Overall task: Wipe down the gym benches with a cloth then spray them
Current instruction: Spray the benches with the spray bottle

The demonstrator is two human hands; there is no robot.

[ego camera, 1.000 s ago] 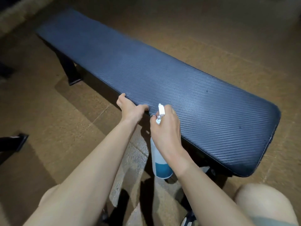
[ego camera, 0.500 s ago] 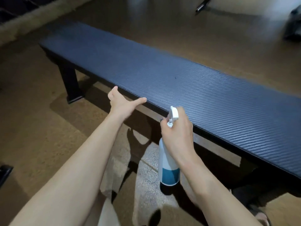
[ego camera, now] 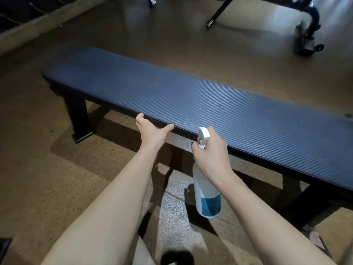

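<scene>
**Blue-black vinyl bench, spray pass moving along**

Head view: the padded tabletop (ego camera: 219, 109) lies just beyond both hands. The right hand (ego camera: 212, 155) has its grip clenched round the spray bottle (ego camera: 207, 196), nozzle aimed at the pad's near edge. The left hand (ego camera: 152, 132), clamped on that edge a second ago, now has a released grip, fingers spread, thumb barely touching. The person has risen; spraying likely moves on. No cloth shows.
</scene>
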